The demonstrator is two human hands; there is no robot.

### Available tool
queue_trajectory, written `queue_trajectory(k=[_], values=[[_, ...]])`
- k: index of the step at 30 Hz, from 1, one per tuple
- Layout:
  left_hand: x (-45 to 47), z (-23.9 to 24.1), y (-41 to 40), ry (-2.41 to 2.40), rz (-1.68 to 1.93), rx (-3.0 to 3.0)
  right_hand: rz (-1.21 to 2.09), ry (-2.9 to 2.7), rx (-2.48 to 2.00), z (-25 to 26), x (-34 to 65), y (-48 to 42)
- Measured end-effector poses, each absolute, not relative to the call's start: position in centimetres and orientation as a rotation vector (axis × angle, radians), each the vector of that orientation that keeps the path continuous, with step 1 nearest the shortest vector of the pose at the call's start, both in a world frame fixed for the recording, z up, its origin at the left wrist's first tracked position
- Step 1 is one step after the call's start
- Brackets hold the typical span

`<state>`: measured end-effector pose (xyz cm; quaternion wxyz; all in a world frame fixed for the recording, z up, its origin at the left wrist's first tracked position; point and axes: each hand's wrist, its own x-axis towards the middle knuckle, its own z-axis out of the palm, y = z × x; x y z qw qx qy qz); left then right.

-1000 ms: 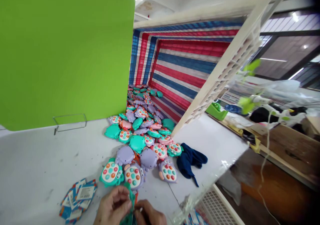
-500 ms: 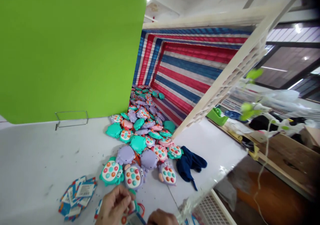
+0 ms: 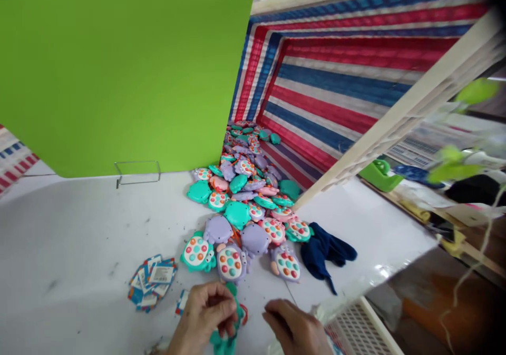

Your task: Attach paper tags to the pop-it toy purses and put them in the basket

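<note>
My left hand point(image 3: 205, 313) grips a teal turtle-shaped toy point(image 3: 229, 339) low in the view, with a red cord point(image 3: 244, 314) at its side. My right hand point(image 3: 294, 326) is apart from it, fingers loose, holding nothing. Just above both hands lies a heap of teal and lilac animal toys with coloured buttons point(image 3: 245, 207), running back along the table. A stack of printed cards point(image 3: 152, 283) lies to the left of my left hand, and a single card point(image 3: 182, 301) sits between them.
A navy cloth point(image 3: 326, 252) lies right of the heap on the white table point(image 3: 79, 239). A green panel point(image 3: 118, 70) stands on the left, and a striped tarp point(image 3: 336, 86) backs the heap. A white lattice crate point(image 3: 356, 328) and the table edge lie at lower right.
The view has swung, shifting everything right and up. My right hand has come away from the toy, and the teal toy now shows more clearly in my left hand.
</note>
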<state>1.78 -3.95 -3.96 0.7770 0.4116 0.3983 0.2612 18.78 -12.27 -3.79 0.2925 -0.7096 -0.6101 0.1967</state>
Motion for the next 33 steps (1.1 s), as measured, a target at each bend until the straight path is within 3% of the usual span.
queue_trajectory(k=[6,14,22,33], values=[[2.2,-3.3,-4.2,0.927,0.536,0.929,0.668,-1.146,-1.744,-4.0,16.3,-11.4],[2.3,-2.8,-4.3,0.909,0.525,0.931,1.282,-0.363,-1.095,-5.9,14.2,-10.9],[2.4,-2.8,-4.4,0.969,0.447,0.964,1.449,-0.22,-0.95,-5.8,13.4,-10.7],[2.5,-3.0,-4.5,1.013,0.474,0.982,1.408,-0.287,-1.015,-6.0,13.0,-10.8]])
